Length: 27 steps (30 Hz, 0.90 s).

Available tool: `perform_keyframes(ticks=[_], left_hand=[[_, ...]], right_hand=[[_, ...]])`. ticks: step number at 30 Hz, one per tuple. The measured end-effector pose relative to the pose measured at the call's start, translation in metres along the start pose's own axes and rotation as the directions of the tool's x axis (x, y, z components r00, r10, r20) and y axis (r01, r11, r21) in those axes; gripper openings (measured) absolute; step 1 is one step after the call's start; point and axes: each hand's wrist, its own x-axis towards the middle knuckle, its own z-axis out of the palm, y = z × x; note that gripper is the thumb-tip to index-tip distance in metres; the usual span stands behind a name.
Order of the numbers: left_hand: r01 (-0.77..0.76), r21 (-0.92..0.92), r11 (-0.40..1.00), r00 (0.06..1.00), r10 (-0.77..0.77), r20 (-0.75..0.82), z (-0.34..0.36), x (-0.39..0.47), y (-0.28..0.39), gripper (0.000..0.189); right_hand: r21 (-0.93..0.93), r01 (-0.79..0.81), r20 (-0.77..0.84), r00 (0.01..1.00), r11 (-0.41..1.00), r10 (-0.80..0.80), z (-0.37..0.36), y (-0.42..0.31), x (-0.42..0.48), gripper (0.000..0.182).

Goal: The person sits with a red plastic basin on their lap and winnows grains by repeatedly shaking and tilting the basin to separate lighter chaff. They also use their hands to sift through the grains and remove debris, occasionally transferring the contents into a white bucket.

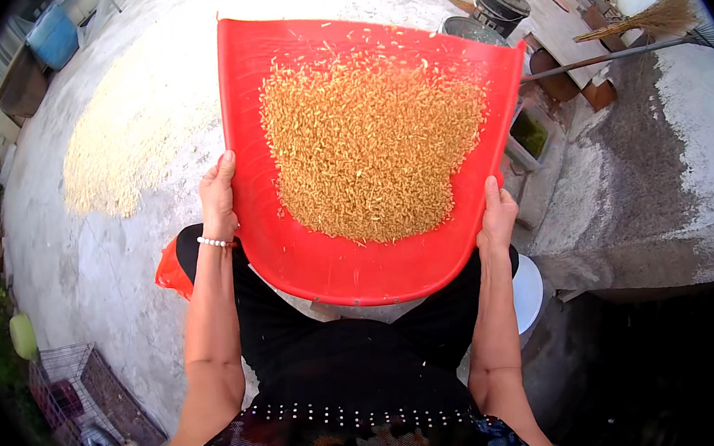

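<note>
A red plastic winnowing scoop (355, 275) is held out over my lap, its wide open side facing away from me. Golden unhusked grain (370, 157) lies heaped in its middle, with some loose kernels and chaff near the far edge. My left hand (219, 194) grips the left rim, thumb on top, with a beaded bracelet at the wrist. On the right rim, my right hand (498, 212) is closed lower down, thumb also up. The fingers of both hands are partly hidden by the rim.
Pale chaff or grain (123, 142) is spread on the concrete floor at left. Black buckets (500, 6), a straw broom (653, 14) and a plastic basin with green contents (529, 135) stand at right. A wire cage (70, 386) is at lower left, a white round lid or basin (527, 293) beside my right leg.
</note>
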Motion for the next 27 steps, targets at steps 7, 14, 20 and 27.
perform_keyframes(ticks=[7, 14, 20, 27], left_hand=[[0.311, 0.030, 0.950, 0.950, -0.311, 0.012, -0.038, -0.029, -0.039, 0.026], [-0.158, -0.143, 0.977, 0.981, 0.171, 0.087, 0.029, -0.031, 0.069, 0.027], [0.017, 0.050, 0.999, 1.000, -0.017, -0.008, 0.010, 0.002, 0.001, 0.026], [0.238, 0.043, 0.970, 0.971, -0.237, -0.037, -0.015, -0.035, -0.027, 0.025]], right_hand=[[-0.093, -0.285, -0.094, 0.956, 0.954, 0.277, -0.030, 0.044, -0.033, 0.027], [0.120, 0.209, -0.038, 0.978, 0.971, -0.206, 0.026, -0.103, -0.036, 0.026], [0.004, -0.030, -0.044, 0.999, 1.000, 0.030, -0.006, -0.001, -0.001, 0.025], [-0.078, -0.275, -0.126, 0.956, 0.958, 0.264, -0.041, 0.019, -0.037, 0.023]])
